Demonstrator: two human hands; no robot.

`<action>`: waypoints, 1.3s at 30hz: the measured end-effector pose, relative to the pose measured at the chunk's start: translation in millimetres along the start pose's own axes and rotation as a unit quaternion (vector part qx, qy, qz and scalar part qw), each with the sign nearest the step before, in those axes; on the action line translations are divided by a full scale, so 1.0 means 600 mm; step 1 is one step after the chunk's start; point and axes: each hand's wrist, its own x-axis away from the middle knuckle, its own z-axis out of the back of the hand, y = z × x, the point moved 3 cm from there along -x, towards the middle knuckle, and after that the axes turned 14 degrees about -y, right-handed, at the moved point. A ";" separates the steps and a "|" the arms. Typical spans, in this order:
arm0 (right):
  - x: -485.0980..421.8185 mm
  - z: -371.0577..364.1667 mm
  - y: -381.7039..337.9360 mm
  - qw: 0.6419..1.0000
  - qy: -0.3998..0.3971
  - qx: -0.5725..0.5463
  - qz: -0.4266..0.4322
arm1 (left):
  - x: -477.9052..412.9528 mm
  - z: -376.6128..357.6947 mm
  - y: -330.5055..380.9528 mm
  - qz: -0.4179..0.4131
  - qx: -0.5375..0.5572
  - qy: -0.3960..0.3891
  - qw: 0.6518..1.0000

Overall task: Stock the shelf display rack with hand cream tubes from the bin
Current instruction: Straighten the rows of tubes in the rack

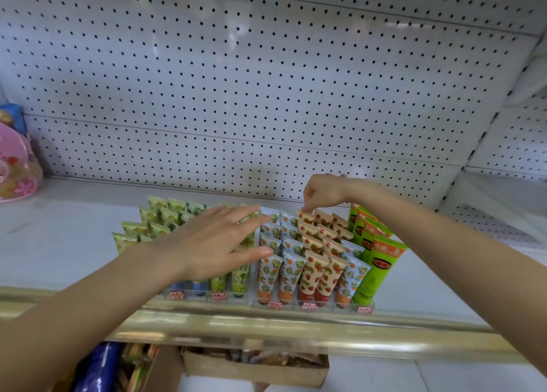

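Pinching the crimped top of the rearmost strawberry tube [305, 217], which stands near upright at the back of the display rack [310, 306], the right hand [322, 193] is nearer, while the left hand [213, 243] hovers flat, fingers spread, beside it.

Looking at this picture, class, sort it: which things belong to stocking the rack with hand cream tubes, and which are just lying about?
Part of the job:
display rack
strawberry tube, its top pinched by the right hand
left hand, open above the rack's left half

Just lying about:
pink toy pack at the shelf's left end
cardboard box below the shelf
blue packet below the shelf
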 end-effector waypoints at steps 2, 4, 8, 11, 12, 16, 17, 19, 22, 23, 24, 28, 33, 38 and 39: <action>0.001 -0.002 0.001 1.000 -0.003 0.005 -0.001 | -0.003 -0.009 0.002 -0.007 0.003 0.000 1.000; 0.001 -0.004 0.001 1.000 0.001 0.009 -0.004 | -0.004 -0.017 0.003 -0.010 0.004 0.000 1.000; -0.002 -0.006 -0.002 1.000 0.004 0.008 -0.002 | -0.005 -0.029 0.001 -0.016 0.001 0.004 1.000; -0.003 -0.006 -0.004 1.000 0.003 0.012 -0.006 | -0.005 -0.033 -0.002 -0.018 -0.001 0.009 1.000; -0.004 -0.006 -0.004 1.000 0.003 0.014 -0.008 | -0.005 -0.035 -0.003 -0.018 0.000 0.011 1.000; -0.004 -0.006 -0.007 1.000 0.007 0.023 -0.014 | -0.002 -0.034 -0.007 -0.015 0.003 0.023 1.000; -0.004 -0.007 -0.008 1.000 0.007 0.025 -0.016 | 0.001 -0.031 -0.007 -0.013 0.002 0.025 1.000; -0.004 -0.008 -0.011 0.999 0.009 0.029 -0.020 | 0.008 -0.028 -0.013 -0.007 0.002 0.029 1.000; -0.006 -0.008 -0.014 0.999 0.011 0.031 -0.023 | 0.022 -0.023 -0.028 0.002 0.005 0.039 0.999; -0.007 -0.008 -0.013 0.999 0.009 0.031 -0.025 | 0.027 -0.022 -0.032 0.007 0.004 0.040 0.999; -0.007 -0.008 -0.013 0.999 0.006 0.031 -0.027 | 0.031 -0.021 -0.035 0.012 0.002 0.042 0.999; -0.006 -0.007 -0.010 0.999 -0.015 0.032 -0.033 | 0.044 -0.024 -0.058 0.028 0.013 0.062 0.998; 0.000 -0.002 -0.010 0.998 -0.022 0.044 -0.048 | 0.073 -0.007 -0.112 0.054 0.070 0.134 0.987; 0.016 0.029 -0.027 0.999 0.003 0.024 -0.046 | 0.112 -0.011 -0.175 0.068 0.209 0.212 0.952; 0.019 0.037 -0.032 0.999 0.019 0.016 -0.038 | 0.120 -0.017 -0.185 0.065 0.253 0.231 0.937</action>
